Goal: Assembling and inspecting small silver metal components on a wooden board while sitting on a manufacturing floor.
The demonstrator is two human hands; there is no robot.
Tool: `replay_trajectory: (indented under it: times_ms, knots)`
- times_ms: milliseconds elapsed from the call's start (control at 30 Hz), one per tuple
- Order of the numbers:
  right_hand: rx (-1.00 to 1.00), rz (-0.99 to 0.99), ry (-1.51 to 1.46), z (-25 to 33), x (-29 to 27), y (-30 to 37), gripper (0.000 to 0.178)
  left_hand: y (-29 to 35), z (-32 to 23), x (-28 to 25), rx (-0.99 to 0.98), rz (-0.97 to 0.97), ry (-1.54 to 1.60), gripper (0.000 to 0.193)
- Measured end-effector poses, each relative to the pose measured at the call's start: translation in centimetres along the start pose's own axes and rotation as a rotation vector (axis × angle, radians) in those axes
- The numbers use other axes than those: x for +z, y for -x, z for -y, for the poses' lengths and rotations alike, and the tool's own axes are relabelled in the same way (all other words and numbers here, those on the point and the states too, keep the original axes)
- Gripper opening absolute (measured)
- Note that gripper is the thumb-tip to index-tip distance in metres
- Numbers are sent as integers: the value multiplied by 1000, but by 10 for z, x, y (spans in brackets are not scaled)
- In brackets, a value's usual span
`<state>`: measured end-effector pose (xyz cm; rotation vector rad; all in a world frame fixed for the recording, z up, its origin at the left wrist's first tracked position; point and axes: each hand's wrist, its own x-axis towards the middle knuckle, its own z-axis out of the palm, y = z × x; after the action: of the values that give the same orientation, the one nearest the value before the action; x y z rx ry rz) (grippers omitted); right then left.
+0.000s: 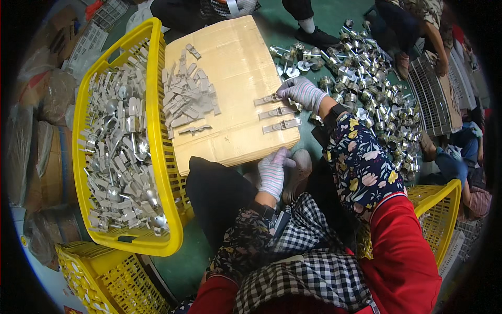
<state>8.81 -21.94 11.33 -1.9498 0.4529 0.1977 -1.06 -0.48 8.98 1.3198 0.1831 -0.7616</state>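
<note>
Currently, right hand: gloved right hand (301, 93) rests at the far end of three flat metal plates (278, 112) lying in a row on the cardboard box (235, 63); fingers curled, cannot tell whether they pinch anything.
Left hand: gloved left hand (272, 172) loosely curled near the box edge, apparently empty.
Nearby: loose grey plates heap (187, 94); yellow basket (157, 68) of metal parts; cylindrical fittings (366, 78) on floor.
Risk: a nudge could skew the row or push plates off the edge.
Unclear: fingertips hidden; small parts blur together.
</note>
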Motion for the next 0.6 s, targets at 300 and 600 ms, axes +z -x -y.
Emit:
replay_trajectory:
  times_ms: [300, 600]
  knots:
    - [58, -13, 16, 7, -2, 6, 30, -1, 0, 5, -2, 5, -24, 34]
    - [87, -98, 545, 44, -4, 25, 52, -2, -1, 1, 46, -8, 20, 24]
